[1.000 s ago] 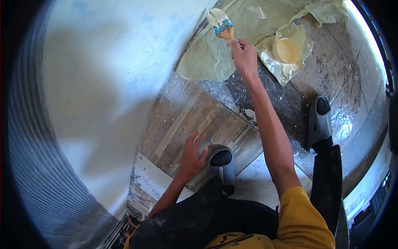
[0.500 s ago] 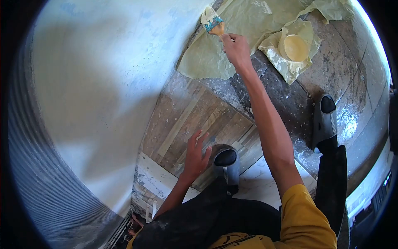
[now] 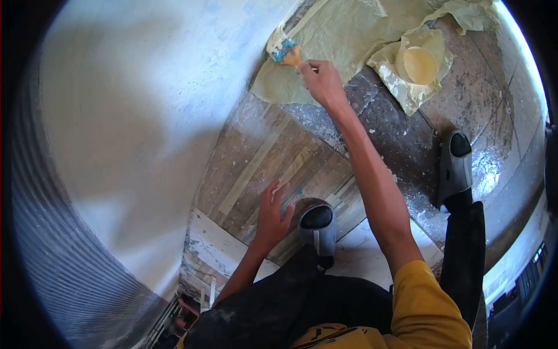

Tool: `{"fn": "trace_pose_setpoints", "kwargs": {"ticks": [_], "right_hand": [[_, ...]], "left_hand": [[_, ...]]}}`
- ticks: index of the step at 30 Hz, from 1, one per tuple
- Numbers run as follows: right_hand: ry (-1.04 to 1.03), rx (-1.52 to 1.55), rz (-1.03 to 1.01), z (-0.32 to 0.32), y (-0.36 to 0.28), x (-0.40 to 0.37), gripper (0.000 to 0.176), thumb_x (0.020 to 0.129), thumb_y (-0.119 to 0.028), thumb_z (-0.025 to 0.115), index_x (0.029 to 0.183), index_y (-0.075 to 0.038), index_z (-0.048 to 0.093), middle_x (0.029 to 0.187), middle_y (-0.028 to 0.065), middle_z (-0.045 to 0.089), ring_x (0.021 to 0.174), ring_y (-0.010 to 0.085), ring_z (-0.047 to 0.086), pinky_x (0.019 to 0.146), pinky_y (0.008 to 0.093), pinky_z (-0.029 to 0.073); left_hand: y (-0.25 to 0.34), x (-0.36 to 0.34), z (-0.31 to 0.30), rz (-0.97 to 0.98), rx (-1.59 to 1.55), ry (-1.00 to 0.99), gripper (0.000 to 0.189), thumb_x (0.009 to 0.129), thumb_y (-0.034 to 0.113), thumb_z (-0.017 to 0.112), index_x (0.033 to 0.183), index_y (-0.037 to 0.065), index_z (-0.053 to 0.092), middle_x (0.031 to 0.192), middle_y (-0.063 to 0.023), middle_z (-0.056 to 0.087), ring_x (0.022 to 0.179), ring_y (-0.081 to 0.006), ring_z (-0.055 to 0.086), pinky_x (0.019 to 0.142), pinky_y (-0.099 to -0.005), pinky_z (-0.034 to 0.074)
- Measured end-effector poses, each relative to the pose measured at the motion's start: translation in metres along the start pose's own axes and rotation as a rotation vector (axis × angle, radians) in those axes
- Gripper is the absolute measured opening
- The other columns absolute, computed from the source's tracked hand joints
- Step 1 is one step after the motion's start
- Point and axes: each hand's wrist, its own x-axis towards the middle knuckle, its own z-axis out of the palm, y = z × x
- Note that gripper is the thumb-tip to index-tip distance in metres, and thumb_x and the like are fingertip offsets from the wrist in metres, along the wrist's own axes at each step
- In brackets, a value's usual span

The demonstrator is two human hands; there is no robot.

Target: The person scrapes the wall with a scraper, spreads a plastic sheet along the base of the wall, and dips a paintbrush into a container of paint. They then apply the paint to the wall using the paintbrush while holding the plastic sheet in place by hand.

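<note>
My right hand (image 3: pixel 323 85) is closed around the handle of a paintbrush (image 3: pixel 286 52), which has a blue-smeared metal band and pale, paint-loaded bristles. The bristles touch the foot of the white wall (image 3: pixel 174 75), at the edge of a crumpled yellowish sheet (image 3: pixel 343 43) on the floor. Right of that hand, a round tub of cream paint (image 3: pixel 418 66) sits on its own piece of sheet. My left hand (image 3: pixel 273 215) holds nothing; its fingers are spread above the wood-patterned floor, beside my shoe.
My grey shoes (image 3: pixel 318 225) stand on the floor, one on wood-look tiles (image 3: pixel 273 151), the other on dark, speckled tiles (image 3: pixel 401 131). A ribbed grey surface (image 3: pixel 64 250) runs along the left. White marble-look tile (image 3: pixel 366 256) lies beneath me.
My right hand and the paintbrush have moved left and slightly down along the foot of the wall. My left hand has hardly moved.
</note>
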Motion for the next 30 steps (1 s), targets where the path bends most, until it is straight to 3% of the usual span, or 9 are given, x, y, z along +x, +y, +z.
{"fn": "trace_pose_setpoints", "kwargs": {"ticks": [5,10,14,16,17,23,27,29,30], "right_hand": [[-0.066,0.003,-0.02,0.0,0.004,-0.019,0.039,0.095,-0.031,0.059,0.1,0.005,0.074,0.077,0.029,0.068,0.078,0.0426,0.07,0.075,0.0456,0.053],[-0.047,0.09,0.032,-0.032,-0.001,-0.046,0.04,0.094,-0.031,0.06,0.097,0.006,0.074,0.064,0.021,0.061,0.062,0.0282,0.064,0.066,0.0412,0.05],[0.017,0.11,0.044,-0.058,-0.014,-0.034,0.039,0.094,-0.03,0.06,0.095,0.006,0.074,0.064,0.0215,0.062,0.062,0.0273,0.065,0.067,0.0415,0.05],[0.086,0.009,-0.005,-0.065,-0.022,-0.017,0.038,0.093,-0.029,0.059,0.093,0.005,0.075,0.067,0.0236,0.064,0.064,0.032,0.067,0.069,0.0442,0.051],[0.105,-0.048,-0.039,-0.064,-0.024,-0.006,0.037,0.093,-0.029,0.059,0.09,0.005,0.074,0.071,0.0276,0.066,0.07,0.0404,0.069,0.072,0.0471,0.052],[0.163,-0.361,-0.117,-0.052,-0.045,0.049,0.037,0.092,-0.027,0.059,0.085,0.008,0.071,0.079,0.0324,0.067,0.079,0.0482,0.068,0.078,0.0483,0.053],[0.056,-0.285,-0.191,-0.059,-0.095,0.025,0.039,0.092,-0.028,0.06,0.089,0.01,0.07,0.082,0.0332,0.068,0.078,0.0477,0.068,0.078,0.0479,0.053],[-0.002,-0.101,-0.243,-0.073,-0.114,0.003,0.04,0.093,-0.029,0.062,0.092,0.01,0.072,0.074,0.0242,0.069,0.069,0.0346,0.069,0.07,0.0434,0.052],[0.001,-0.107,-0.249,-0.084,-0.124,-0.011,0.04,0.093,-0.029,0.062,0.092,0.01,0.072,0.074,0.0242,0.069,0.069,0.0346,0.069,0.07,0.0434,0.052]], "left_hand": [[0.0,0.001,-0.001,-0.029,-0.024,-0.012,0.051,0.095,0.016,0.063,0.143,0.003,0.051,0.149,-0.0223,0.041,0.14,-0.0412,0.041,0.117,-0.0501,0.033],[0.001,0.002,-0.002,-0.026,-0.026,-0.002,0.051,0.095,0.017,0.063,0.143,0.002,0.052,0.149,-0.0221,0.041,0.14,-0.0408,0.041,0.117,-0.0498,0.033],[0.005,0.001,-0.003,-0.024,-0.008,-0.002,0.05,0.095,0.017,0.063,0.142,0.003,0.052,0.149,-0.0211,0.042,0.139,-0.0405,0.041,0.117,-0.05,0.032],[0.005,-0.001,-0.001,-0.032,-0.019,0.002,0.05,0.096,0.018,0.063,0.142,0.003,0.052,0.149,-0.0208,0.043,0.14,-0.0403,0.041,0.117,-0.0501,0.032],[0.006,0.0,-0.001,-0.039,-0.029,0.006,0.05,0.096,0.018,0.063,0.142,0.004,0.052,0.149,-0.0205,0.043,0.14,-0.0402,0.041,0.117,-0.0502,0.032],[0.01,0.001,0.001,-0.004,-0.033,0.029,0.051,0.097,0.019,0.064,0.143,0.003,0.051,0.149,-0.0194,0.042,0.138,-0.0392,0.042,0.113,-0.0481,0.036],[0.014,-0.002,-0.001,0.008,-0.037,0.057,0.05,0.097,0.02,0.064,0.143,0.003,0.051,0.149,-0.0194,0.043,0.138,-0.0395,0.042,0.113,-0.0482,0.036],[0.013,-0.004,0.002,-0.016,-0.052,0.069,0.05,0.097,0.02,0.063,0.143,0.003,0.051,0.149,-0.0196,0.043,0.137,-0.0396,0.042,0.114,-0.0482,0.036],[0.013,-0.004,0.003,-0.011,-0.057,0.074,0.05,0.097,0.02,0.063,0.143,0.003,0.051,0.149,-0.0196,0.043,0.137,-0.0396,0.042,0.114,-0.0482,0.036]]}}
